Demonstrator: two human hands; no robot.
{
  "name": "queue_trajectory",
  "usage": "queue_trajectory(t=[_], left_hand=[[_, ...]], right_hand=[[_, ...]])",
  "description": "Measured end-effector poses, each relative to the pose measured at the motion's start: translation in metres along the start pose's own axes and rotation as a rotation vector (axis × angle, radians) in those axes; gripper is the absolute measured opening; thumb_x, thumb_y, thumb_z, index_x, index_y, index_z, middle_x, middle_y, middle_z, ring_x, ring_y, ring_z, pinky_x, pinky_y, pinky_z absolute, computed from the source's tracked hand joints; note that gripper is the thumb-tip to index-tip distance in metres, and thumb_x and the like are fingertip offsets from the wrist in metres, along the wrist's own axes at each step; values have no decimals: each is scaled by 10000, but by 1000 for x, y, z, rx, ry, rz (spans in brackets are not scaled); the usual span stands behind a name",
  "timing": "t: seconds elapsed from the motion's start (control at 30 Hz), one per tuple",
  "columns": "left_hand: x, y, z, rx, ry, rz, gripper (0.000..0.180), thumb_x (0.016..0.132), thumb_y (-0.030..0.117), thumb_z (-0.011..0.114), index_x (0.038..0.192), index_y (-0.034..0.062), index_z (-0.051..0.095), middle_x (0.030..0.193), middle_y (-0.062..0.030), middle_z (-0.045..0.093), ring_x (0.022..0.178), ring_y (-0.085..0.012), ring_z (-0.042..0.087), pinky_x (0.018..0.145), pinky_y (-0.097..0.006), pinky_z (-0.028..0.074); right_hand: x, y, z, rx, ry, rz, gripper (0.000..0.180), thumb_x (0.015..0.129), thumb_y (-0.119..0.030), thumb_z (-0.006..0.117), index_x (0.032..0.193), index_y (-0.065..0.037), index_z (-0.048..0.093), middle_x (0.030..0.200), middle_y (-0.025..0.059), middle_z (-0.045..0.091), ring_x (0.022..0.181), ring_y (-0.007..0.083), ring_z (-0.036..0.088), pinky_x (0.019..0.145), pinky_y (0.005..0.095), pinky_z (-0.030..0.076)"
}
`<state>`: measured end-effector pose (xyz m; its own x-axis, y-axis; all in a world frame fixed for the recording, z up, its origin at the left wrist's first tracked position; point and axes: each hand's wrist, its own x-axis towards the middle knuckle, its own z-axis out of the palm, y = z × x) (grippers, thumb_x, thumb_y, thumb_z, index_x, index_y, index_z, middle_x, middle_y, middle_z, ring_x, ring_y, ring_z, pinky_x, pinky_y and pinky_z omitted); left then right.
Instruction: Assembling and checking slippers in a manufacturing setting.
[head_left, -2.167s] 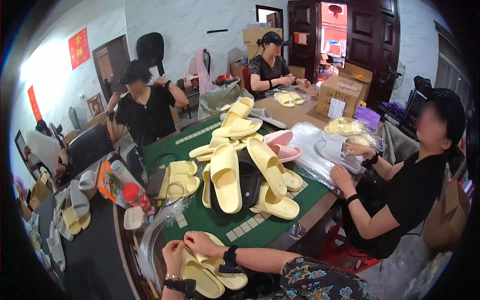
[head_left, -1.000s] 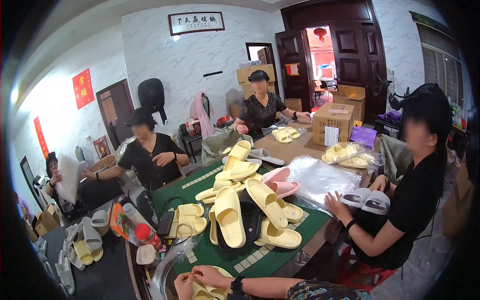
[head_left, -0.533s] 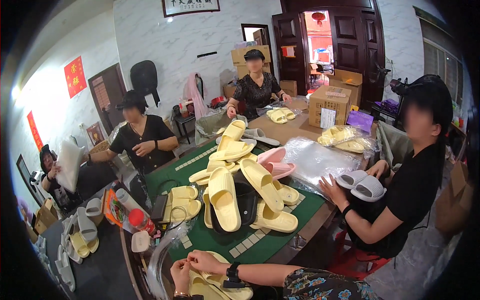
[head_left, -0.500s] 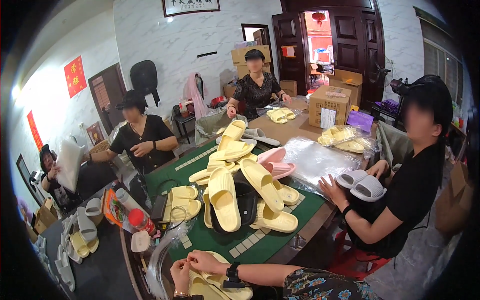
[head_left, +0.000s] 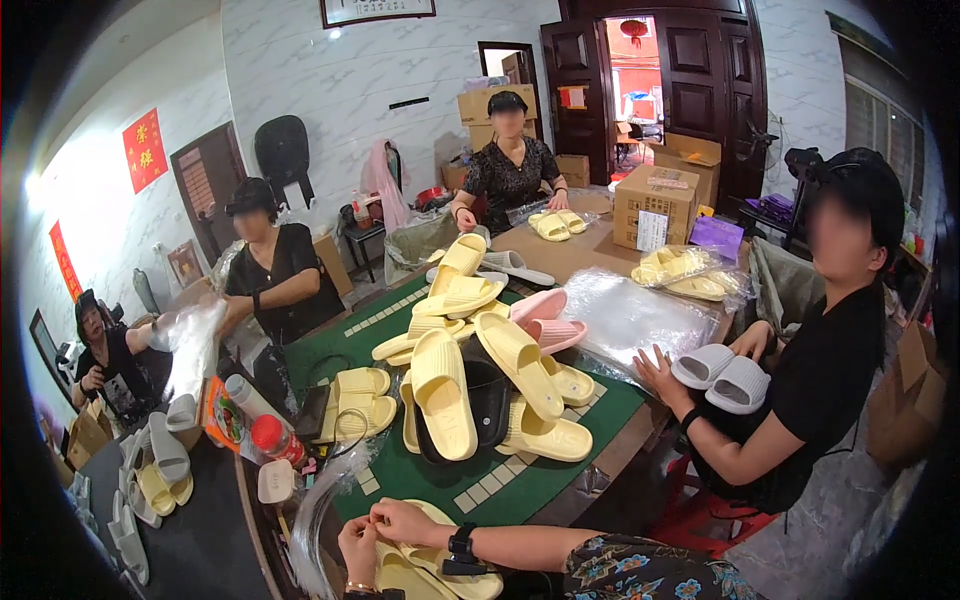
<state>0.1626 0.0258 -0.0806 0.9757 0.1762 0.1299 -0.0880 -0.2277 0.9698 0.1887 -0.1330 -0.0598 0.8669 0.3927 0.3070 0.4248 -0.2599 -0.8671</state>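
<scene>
Your pair of pale yellow slippers lies at the very bottom of the view, at the near edge of the green table, stacked flat so both fit one bag. Your left hand and right hand meet above the toe ends, fingers curled narrow and pinching at what looks like the edge of a clear plastic bag; the film is too faint to be sure. A black wristband sits on your right wrist.

Beyond your hands, a heap of yellow slippers rises in the table's middle, within everyone's reach, with 2 pink slippers on its far side. To your right, a person in black holds 2 white slippers beside a sheet of clear bags.
</scene>
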Motion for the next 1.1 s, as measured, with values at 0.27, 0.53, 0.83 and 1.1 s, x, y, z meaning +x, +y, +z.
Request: queue_trajectory(t=[0.27, 0.53, 0.83, 1.1], left_hand=[[-1, 10, 4, -35, 3, -22, 82, 804, 3, 585, 818, -72, 613, 831, -92, 666, 708, -111, 577, 650, -253, 482], [0, 11, 3, -55, -9, -24, 80, 801, -1, 563, 808, -73, 596, 864, -105, 673, 713, -111, 575, 649, -250, 481], [-4, 12, 2, -41, -26, 22, 77, 783, -10, 541, 785, -74, 583, 880, -117, 677, 731, -121, 586, 666, -259, 494], [-1, 3, 0, -44, -14, 20, 91, 820, 20, 577, 822, -70, 591, 875, -106, 669, 732, -110, 582, 662, -254, 492]], right_hand=[[2, 3, 0, -17, -2, 0, 174, 819, -211, 576, 868, -46, 597, 863, 115, 568, 802, 294, 578, 687, 386, 458], [2, 6, 4, -46, 14, -14, 181, 824, -218, 571, 872, -46, 596, 893, 112, 562, 808, 299, 573, 694, 389, 457], [0, 8, 7, -20, 22, -26, 173, 836, -210, 569, 874, -43, 592, 907, 125, 540, 824, 311, 562, 694, 392, 449], [0, 4, 7, -14, 27, -16, 160, 838, -197, 564, 881, -44, 583, 901, 126, 543, 821, 311, 562, 700, 391, 454]])
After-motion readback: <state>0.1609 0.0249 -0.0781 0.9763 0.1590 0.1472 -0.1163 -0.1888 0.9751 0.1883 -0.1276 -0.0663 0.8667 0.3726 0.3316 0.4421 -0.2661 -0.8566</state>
